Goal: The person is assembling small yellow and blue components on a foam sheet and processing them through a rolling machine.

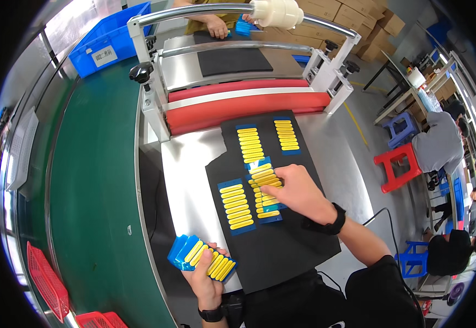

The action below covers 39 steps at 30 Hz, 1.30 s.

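My left hand grips a fanned stack of blue cards with yellow strips near the table's front edge. My right hand presses on one such blue card lying tilted on a black mat. Three more cards lie flat on the mat: one to the left, one under my fingers, and two farther back near the red roller of a metal machine.
Beyond the roller, another person's hands handle blue cards on a second black mat. A green conveyor belt runs on the left with a blue bin and red baskets. People sit on stools at right.
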Each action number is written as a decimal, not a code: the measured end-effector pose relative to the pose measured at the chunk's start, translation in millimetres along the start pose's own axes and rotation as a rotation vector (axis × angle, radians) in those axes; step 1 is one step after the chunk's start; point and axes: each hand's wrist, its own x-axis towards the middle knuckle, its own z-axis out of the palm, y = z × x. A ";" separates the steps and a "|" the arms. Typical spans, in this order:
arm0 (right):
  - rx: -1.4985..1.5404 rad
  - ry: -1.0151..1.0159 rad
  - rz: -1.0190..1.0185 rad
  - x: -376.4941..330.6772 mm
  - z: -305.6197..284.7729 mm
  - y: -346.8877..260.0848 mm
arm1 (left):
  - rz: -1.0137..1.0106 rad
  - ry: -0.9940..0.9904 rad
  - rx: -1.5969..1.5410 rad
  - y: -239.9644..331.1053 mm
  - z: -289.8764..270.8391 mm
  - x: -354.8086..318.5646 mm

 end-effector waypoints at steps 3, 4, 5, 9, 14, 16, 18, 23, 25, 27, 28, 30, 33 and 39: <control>0.301 0.007 0.073 -4.6 -2.2 22.4 | 0.002 -0.012 0.033 -0.4 1.0 0.4; 0.305 0.012 0.077 -6.0 -3.2 23.6 | 0.006 -0.019 0.064 -0.8 0.1 0.5; 0.171 0.035 0.036 -6.8 -4.0 23.5 | 0.007 -0.031 0.064 -1.4 -0.3 1.0; -0.214 0.180 -0.024 -14.3 -1.2 22.6 | 0.029 -0.050 0.068 -4.4 2.0 3.4; -0.178 0.175 0.049 -18.2 -27.5 43.8 | 0.055 -0.036 0.034 -5.1 4.5 2.5; -0.152 0.178 0.092 -20.3 -36.6 49.7 | 0.047 -0.025 0.033 -5.3 4.5 2.3; -0.102 0.137 0.175 -24.0 -43.5 53.8 | 0.064 -0.031 0.031 -5.6 6.1 1.2; -0.309 0.206 0.193 -31.5 -46.9 63.6 | 0.082 -0.052 0.066 -7.9 11.4 4.1; -0.412 0.240 0.245 -39.1 -54.8 53.9 | 0.066 -0.055 0.046 -9.5 11.3 3.3; -0.196 0.339 0.103 -45.4 -61.6 39.8 | 0.044 -0.047 0.029 -4.2 10.0 0.0; -0.196 0.337 0.100 -50.9 -65.6 31.9 | 0.011 -0.057 0.006 -1.4 11.0 -2.5; -0.062 0.319 -0.094 -62.2 -66.7 15.4 | -0.029 -0.115 0.018 -1.9 8.3 -9.8; 0.246 -0.160 -0.125 -84.0 -55.6 -17.7 | -0.145 -0.296 0.163 -1.9 13.2 -25.0; 0.563 -0.436 -0.224 -91.8 3.8 -38.7 | -0.086 -0.290 0.165 -25.7 8.6 -38.3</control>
